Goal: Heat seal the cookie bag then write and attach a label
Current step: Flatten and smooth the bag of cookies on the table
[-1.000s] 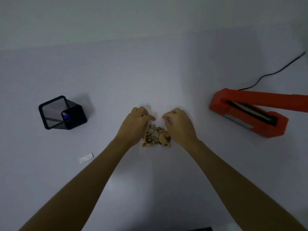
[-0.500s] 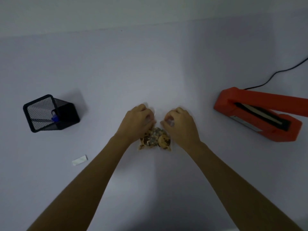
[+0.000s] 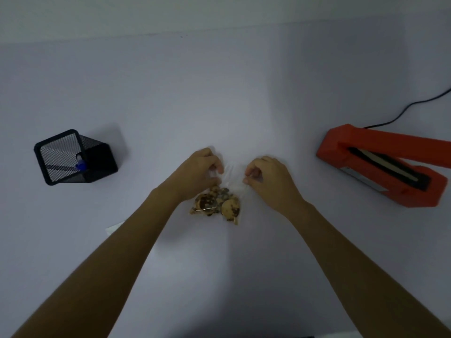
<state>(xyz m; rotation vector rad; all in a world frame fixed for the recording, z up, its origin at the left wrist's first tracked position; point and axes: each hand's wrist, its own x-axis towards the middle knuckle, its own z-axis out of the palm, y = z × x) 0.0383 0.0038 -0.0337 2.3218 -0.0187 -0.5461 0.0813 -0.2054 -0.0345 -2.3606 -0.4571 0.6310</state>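
With the left hand (image 3: 197, 170) and right hand (image 3: 266, 176) each pinching the bag's (image 3: 219, 203) clear mouth, the bag lying on the bench (image 3: 219, 93) left of the open sealer (image 3: 390, 167), pull that mouth flat and wrinkle-free before sealing.

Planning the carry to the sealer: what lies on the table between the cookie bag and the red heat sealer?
In the head view, only the right hand lies between the cookie bag and the heat sealer; beyond it the table is bare.
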